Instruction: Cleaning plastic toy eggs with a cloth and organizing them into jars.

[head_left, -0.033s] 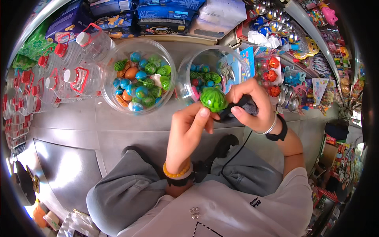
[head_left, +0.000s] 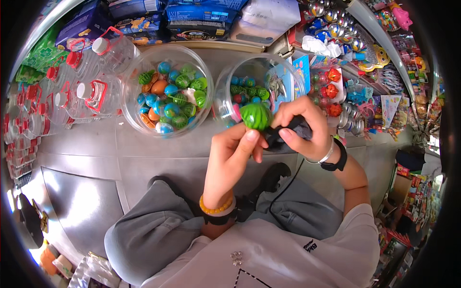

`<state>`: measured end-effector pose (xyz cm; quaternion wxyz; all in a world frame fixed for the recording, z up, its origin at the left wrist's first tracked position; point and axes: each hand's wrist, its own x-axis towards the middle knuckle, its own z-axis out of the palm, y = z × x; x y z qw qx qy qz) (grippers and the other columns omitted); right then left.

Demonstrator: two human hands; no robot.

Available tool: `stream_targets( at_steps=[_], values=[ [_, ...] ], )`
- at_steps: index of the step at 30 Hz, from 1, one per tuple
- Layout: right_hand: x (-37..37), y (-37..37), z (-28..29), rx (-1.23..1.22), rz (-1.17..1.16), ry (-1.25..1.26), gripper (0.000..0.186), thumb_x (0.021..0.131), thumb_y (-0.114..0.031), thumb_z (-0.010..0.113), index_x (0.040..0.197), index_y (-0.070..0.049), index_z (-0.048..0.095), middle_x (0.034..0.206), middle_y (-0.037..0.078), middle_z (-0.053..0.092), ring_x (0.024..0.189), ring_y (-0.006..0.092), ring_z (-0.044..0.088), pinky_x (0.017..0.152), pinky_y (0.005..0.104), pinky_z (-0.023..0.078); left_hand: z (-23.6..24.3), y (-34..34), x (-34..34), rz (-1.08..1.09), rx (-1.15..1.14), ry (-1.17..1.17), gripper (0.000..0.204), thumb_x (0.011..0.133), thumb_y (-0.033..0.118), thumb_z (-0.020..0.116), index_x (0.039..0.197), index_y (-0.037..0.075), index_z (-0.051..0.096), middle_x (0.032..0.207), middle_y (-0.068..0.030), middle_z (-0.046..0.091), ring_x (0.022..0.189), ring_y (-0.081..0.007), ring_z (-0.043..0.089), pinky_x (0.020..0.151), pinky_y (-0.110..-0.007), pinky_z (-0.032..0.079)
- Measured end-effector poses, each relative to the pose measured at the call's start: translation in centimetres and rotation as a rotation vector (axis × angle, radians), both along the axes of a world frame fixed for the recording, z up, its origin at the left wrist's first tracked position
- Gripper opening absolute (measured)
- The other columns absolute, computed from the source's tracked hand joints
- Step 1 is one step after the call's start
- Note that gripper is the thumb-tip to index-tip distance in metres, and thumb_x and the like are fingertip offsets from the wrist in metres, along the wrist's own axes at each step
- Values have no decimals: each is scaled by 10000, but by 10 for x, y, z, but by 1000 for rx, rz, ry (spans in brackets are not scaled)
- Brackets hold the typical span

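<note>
A green ball with dark watermelon-like stripes (head_left: 256,116) is between the fingers of my left hand (head_left: 231,152), the thumb pressed against its lower side. My right hand (head_left: 307,128), beside it, is closed on a dark cloth (head_left: 289,136), which bunches up next to the ball. Beyond my hands, a round clear tub (head_left: 227,79) holds green striped balls and blue ones, partly hidden by the held ball and my fingers. To its left, a larger clear tub (head_left: 126,89) contains similar green and blue balls, with some brown and orange egg-shaped pieces.
Large clear bottles with red handles (head_left: 108,98) crowd the left side. Blue packages (head_left: 199,17) and a white pack (head_left: 264,21) line the far shelf. Small toys, including red ones (head_left: 332,91), fill the right. A black cord (head_left: 283,188) hangs over my lap.
The green ball has shifted slightly up and left, and its stripes face differently. The dark cloth has moved a little beside it. Both hands keep their holds.
</note>
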<state>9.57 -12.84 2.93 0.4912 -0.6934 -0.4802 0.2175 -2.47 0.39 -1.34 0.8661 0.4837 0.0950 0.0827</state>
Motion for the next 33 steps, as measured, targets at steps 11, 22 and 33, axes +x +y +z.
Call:
stream_targets(
  at_steps=[11, 22, 33],
  values=[
    [29, -28, -7, -188, -144, -183, 66, 771, -88, 572, 782, -24, 560, 697, 74, 593, 613, 182, 583, 570, 258, 438, -21, -11, 17, -50, 387, 235, 288, 864, 152, 526, 625, -8, 513, 467, -5, 391, 439, -43, 324, 410, -231, 244],
    [62, 75, -81, -1108, 420, -718, 316, 745, -131, 552, 1052, -59, 533, 1061, 133, 528, 878, 327, 575, 701, 398, 478, -14, 26, 10, 629, 215, 35, 328, 815, -75, 379, 1127, -36, 469, 1043, -166, 564, 544, -102, 489, 531, -199, 412],
    [109, 75, -269, -1287, -89, -882, 236, 777, -159, 553, 991, -104, 637, 1073, 89, 595, 965, 217, 586, 643, 375, 515, -10, 34, 6, 611, 156, 68, 339, 817, 0, 465, 1157, -8, 468, 1119, -140, 548, 654, -86, 508, 633, -208, 452]
  ],
)
